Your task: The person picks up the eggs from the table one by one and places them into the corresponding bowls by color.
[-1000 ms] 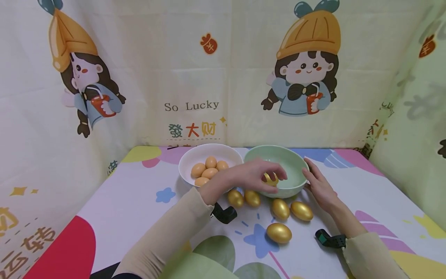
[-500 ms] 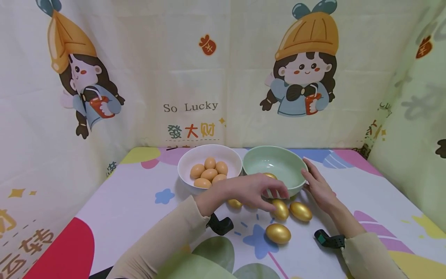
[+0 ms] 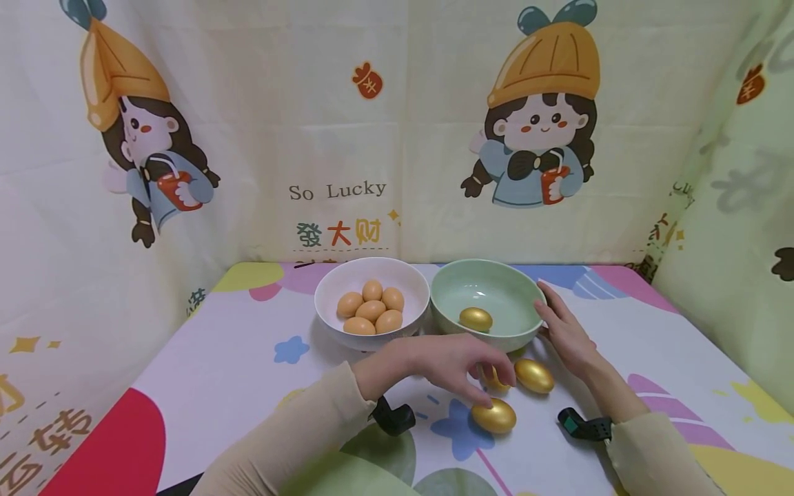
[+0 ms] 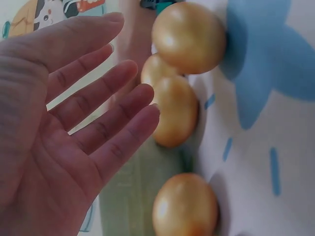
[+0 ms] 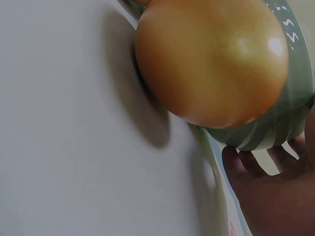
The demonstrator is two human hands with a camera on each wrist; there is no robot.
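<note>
My left hand (image 3: 455,362) hovers over golden eggs in front of the bowls, its fingers loosely bent and nothing held in the left wrist view. Its thumb tip is just above the nearest golden egg (image 3: 493,416); whether they touch I cannot tell. Another golden egg (image 3: 498,380) shows partly behind the fingers, and one more golden egg (image 3: 535,376) lies to its right. A green bowl (image 3: 490,289) holds a single golden egg (image 3: 475,319). My right hand (image 3: 567,334) rests on the bowl's right outer wall, fingers fairly straight. A further golden egg (image 4: 184,206) shows in the left wrist view.
To the left of the green bowl stands a white bowl (image 3: 329,313) with several brown eggs (image 3: 371,310) in it. A patterned cloth (image 3: 223,372) covers the table, and a printed curtain (image 3: 434,138) hangs behind and at both sides.
The left hand has moved from above the green bowl down toward the front, over the golden eggs. The right hand has kept its place at the bowl.
</note>
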